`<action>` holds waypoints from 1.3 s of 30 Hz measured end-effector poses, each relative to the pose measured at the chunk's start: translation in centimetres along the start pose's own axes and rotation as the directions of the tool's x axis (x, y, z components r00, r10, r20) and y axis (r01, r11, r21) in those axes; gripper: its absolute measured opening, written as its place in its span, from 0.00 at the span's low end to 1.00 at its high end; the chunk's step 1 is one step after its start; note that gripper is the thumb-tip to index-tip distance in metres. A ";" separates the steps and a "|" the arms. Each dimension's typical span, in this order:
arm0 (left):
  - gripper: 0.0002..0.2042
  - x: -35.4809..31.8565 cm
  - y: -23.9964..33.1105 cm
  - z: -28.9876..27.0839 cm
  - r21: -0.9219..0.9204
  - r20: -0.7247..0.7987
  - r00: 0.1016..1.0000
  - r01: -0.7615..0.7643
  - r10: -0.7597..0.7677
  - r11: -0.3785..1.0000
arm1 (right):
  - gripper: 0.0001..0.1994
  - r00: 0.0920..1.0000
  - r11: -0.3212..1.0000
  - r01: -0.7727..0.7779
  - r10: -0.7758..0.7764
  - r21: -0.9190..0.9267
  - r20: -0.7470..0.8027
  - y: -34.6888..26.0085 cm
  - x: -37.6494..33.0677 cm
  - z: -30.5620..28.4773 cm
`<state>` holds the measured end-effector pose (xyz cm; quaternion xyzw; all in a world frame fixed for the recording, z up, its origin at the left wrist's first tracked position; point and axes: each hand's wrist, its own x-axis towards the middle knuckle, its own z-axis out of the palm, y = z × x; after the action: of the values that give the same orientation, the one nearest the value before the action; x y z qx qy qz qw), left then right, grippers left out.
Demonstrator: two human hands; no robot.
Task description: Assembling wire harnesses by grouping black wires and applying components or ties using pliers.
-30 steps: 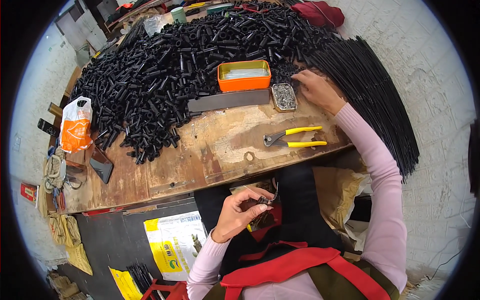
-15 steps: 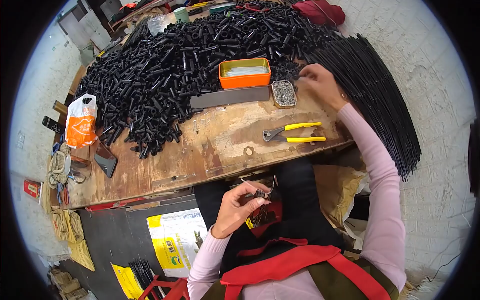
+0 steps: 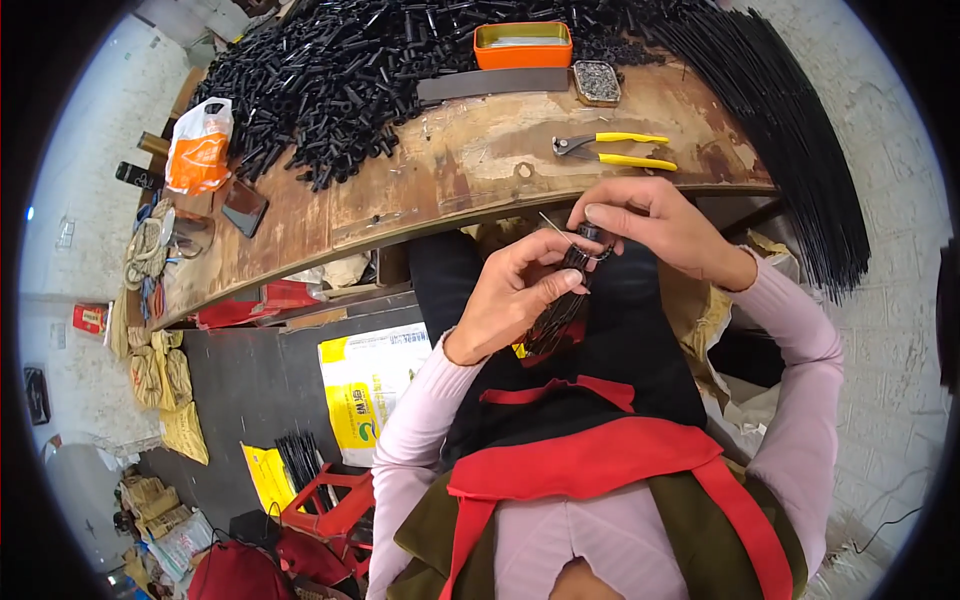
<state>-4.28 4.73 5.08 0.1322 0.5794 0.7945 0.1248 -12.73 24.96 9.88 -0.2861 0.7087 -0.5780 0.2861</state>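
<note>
Over my lap, just short of the table's front edge, my left hand point(image 3: 512, 297) is closed round a bundle of thin dark metal rods point(image 3: 550, 325), which hangs below the fingers. A thin pale wire point(image 3: 554, 224) sticks up past its fingertips. Close against it, my right hand point(image 3: 672, 230) pinches a small dark cylindrical piece point(image 3: 591, 235) at the top of the bundle. Whether that piece is joined to the rods I cannot tell. On the table beyond lie end-cutting nippers point(image 3: 632, 138) with yellow handles, both hands apart from them.
A wooden table point(image 3: 450, 165) carries a big heap of short black tubes point(image 3: 330, 90). Long black rods point(image 3: 780, 130) overhang its right end. An orange tin point(image 3: 522, 57), a tray of metal bits point(image 3: 598, 86), a grey strip point(image 3: 490, 85) and a phone point(image 3: 244, 208) lie there too.
My right hand has come back from the small black pieces on the table to my left hand and now pinches a dark piece. The view has tilted down toward my lap.
</note>
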 end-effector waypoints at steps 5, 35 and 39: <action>0.13 -1.6 1.0 1.2 0.034 -0.013 1.000 -0.016 0.016 0.999 | 0.12 1.000 0.992 -0.009 0.009 0.126 -0.003 -0.5 -1.9 1.5; 0.09 -2.3 0.8 3.0 0.029 -0.075 0.997 0.000 0.002 1.000 | 0.05 0.995 0.996 0.086 -0.086 -0.010 -0.054 -2.8 -3.7 1.0; 0.09 -2.5 0.9 3.5 0.010 -0.137 0.990 -0.027 0.028 1.000 | 0.05 0.993 0.996 0.076 -0.072 0.037 -0.093 -2.1 -3.4 1.3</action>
<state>-0.77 6.72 6.83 0.0860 0.5879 0.8010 0.0732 -9.34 26.28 12.03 -0.2794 0.6981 -0.6150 0.2373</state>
